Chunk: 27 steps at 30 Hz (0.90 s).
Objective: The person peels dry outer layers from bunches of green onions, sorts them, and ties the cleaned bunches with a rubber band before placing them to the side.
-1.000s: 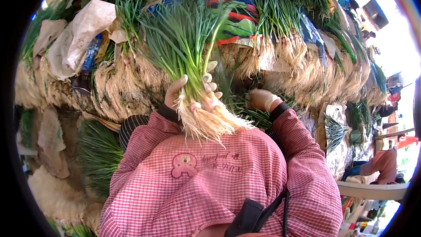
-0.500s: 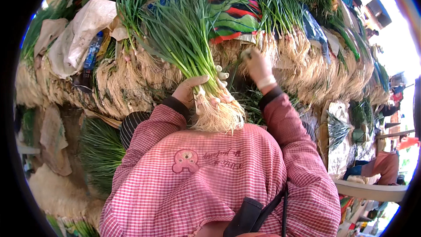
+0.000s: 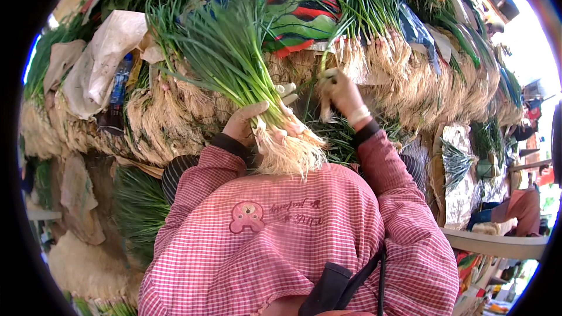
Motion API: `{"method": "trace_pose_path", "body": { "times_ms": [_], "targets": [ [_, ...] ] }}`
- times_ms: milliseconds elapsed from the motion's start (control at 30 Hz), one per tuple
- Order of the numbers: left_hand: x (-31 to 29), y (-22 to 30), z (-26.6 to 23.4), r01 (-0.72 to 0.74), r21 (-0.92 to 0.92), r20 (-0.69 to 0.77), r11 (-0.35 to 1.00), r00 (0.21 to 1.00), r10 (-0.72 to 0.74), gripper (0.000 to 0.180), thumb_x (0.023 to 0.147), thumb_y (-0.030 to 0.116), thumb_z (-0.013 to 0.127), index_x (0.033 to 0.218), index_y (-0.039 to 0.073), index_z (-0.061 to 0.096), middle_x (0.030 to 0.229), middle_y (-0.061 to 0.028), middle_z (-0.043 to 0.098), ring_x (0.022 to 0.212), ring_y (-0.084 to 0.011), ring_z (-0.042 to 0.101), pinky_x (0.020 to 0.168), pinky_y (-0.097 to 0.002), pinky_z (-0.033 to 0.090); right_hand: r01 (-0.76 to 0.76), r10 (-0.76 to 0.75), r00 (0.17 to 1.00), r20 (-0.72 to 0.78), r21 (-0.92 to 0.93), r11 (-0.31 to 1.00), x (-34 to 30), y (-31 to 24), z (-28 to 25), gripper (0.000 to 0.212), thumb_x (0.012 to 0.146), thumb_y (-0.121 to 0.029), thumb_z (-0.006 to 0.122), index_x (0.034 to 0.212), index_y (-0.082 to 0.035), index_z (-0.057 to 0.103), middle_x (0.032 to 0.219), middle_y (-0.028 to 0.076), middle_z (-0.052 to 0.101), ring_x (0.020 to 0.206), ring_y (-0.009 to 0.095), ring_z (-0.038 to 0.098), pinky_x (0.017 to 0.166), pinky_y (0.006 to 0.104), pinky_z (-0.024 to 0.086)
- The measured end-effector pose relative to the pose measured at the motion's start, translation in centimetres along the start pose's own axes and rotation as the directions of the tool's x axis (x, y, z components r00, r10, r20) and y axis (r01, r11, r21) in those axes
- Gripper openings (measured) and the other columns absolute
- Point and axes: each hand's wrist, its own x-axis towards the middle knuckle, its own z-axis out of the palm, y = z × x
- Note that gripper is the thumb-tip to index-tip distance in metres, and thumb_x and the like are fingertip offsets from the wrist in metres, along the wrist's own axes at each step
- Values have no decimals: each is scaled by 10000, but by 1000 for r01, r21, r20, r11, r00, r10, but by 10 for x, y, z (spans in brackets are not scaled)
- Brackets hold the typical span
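Many slender, stringy-rooted stalks [image 3: 246, 76] fill the clasped left hand [image 3: 240, 123]; the right hand [image 3: 344, 92] pinches one stalk [image 3: 324, 61].

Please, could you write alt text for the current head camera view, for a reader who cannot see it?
A person's left hand holds a thick bunch of green onions, its roots toward a checked shirt, while the right hand grips a green stalk beside it. Beyond lie heaped onions, partly covered by a striped plastic sheet.

Lighting: daylight, bright — burned out to white at upper right. Held leaves [image 3: 225, 47] were blurred toward tips. Black fisheye rim — blue-violet fringing showed.
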Motion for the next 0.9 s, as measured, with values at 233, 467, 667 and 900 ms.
{"method": "trace_pose_path", "body": {
  "times_ms": [233,467,667,900],
  "targets": [
    [8,-17,-14,112,-54,47,992,993,-110,503,854,228,584,1190,-139,516,1254,-219,577,1277,-377,498,1057,-525,432,193,-217,953,210,132,972,7,-20,-1,245,929,-262,619,1069,-66,661,869,115,693,795,213,674,787,374,530],
    [3,-12,-22,201,-110,34,973,979,-199,527,824,184,628,1278,-41,481,1171,-181,615,1095,-316,614,983,-501,505,-196,20,910,415,385,902,22,-50,19,521,920,-494,620,1152,-28,610,1044,58,672,829,187,624,734,310,493],
    [-1,-12,-15,205,-140,-23,969,977,-210,504,830,174,630,1265,-38,490,1136,-187,624,1081,-321,618,947,-505,529,251,-235,968,93,-431,866,13,-27,53,337,968,-330,582,1025,0,619,893,166,653,809,263,633,727,369,492],
    [9,-15,-26,344,-43,57,938,938,-342,459,884,128,560,1292,-49,445,1110,-219,624,1020,-404,654,916,-540,542,-50,65,998,24,-410,911,27,-24,7,470,925,-458,589,971,9,612,886,223,669,851,368,645,779,420,494]
  ]
}}
